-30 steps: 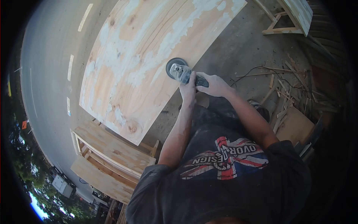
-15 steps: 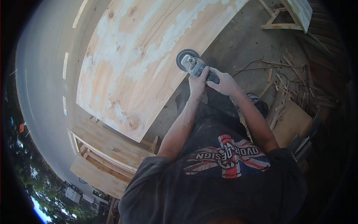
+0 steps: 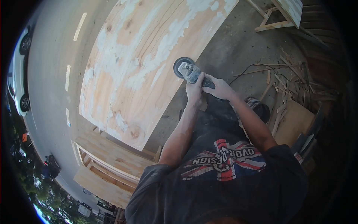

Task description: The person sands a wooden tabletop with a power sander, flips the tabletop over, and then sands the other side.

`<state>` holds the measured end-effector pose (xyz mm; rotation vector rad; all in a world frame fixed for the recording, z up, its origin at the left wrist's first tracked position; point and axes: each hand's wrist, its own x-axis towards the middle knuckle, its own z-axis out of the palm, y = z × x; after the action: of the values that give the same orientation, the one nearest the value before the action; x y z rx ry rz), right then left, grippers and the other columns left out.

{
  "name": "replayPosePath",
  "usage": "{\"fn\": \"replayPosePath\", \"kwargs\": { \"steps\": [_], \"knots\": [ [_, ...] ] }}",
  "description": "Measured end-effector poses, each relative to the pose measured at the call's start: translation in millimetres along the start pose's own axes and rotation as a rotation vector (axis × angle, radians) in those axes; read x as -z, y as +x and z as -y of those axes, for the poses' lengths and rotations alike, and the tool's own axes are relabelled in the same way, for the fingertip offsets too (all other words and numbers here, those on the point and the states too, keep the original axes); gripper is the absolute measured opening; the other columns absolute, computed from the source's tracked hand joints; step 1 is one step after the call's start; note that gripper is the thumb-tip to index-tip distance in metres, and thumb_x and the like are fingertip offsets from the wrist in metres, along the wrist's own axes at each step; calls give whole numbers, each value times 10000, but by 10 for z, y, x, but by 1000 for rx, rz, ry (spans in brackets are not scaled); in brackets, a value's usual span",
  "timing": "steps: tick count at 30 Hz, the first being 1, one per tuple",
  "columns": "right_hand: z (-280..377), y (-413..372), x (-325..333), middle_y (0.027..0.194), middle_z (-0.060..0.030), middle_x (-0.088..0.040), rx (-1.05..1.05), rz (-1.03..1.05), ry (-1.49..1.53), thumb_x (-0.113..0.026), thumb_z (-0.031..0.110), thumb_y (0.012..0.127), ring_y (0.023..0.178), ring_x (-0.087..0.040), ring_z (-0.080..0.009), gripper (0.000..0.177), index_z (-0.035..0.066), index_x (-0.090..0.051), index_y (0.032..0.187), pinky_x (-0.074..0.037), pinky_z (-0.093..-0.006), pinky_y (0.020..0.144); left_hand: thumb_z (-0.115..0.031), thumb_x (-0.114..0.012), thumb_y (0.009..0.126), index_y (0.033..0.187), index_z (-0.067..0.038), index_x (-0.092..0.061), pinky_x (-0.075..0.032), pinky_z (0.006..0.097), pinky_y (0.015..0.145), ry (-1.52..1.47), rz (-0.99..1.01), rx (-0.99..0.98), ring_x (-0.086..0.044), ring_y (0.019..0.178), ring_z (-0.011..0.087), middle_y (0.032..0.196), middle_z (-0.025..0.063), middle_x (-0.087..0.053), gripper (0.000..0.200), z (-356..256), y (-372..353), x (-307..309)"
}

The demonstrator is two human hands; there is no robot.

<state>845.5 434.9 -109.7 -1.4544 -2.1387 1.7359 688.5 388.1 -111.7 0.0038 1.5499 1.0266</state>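
An angle grinder (image 3: 189, 71) with a round dark disc (image 3: 179, 66) rests at the near edge of a large plywood panel (image 3: 149, 56). Pale filler patches mark the panel's surface. My left hand (image 3: 194, 90) is wrapped round the grinder's body behind its head. Just to the right, my right hand (image 3: 219, 88) grips the rear of the same tool. Whitish dust coats both hands. The disc's underside is hidden.
A lower wooden frame with plywood (image 3: 112, 153) stands at the lower left. Scrap wood (image 3: 285, 87) and a dark cable (image 3: 248, 69) lie on the right. Another wooden stand (image 3: 278, 24) is top right. A white car (image 3: 19, 71) and a motorcycle (image 3: 51, 166) are on the road.
The view has shifted. The grinder and both hands appear slightly lower and to the left, still at the panel's edge. A white car and a motorcycle have come into view on the left.
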Motion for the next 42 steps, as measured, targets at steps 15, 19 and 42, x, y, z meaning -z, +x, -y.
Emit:
{"fn": "replayPosePath", "kwargs": {
  "steps": [15, 19, 42],
  "knots": [
    [-21, 362, 694, 1170, -254, -739, 3, 116, -89, -723, 484, 925, 1134, -684, -467, 673, 105, -545, 1452, -547, -537, 957, -337, -798, 951, 1218, 12, -708, -557, 346, 861, 36, -132, -83, -709, 992, 165, 1110, 94, -741, 449, -149, 325, -566],
    [-340, 576, 1563, 1201, -269, -732, -52, 29, -10, -729, 449, 938, 1163, -685, -450, 670, 56, -552, 1451, -541, -510, 991, -381, -821, 917, 1178, 17, -727, -563, 344, 868, 164, -47, -45, -731, 968, 175, 1085, 114, -767, 485, -530, 629, -1496],
    [-1194, 1354, 3707, 1147, -238, -752, -93, -249, 149, -701, 406, 985, 1098, -728, -400, 633, -12, -558, 1438, -557, -457, 949, -467, -828, 857, 1100, 29, -763, -589, 345, 790, 283, 213, -120, -749, 874, 193, 984, 113, -775, 556, -1381, 1712, -3862]
  ]
}}
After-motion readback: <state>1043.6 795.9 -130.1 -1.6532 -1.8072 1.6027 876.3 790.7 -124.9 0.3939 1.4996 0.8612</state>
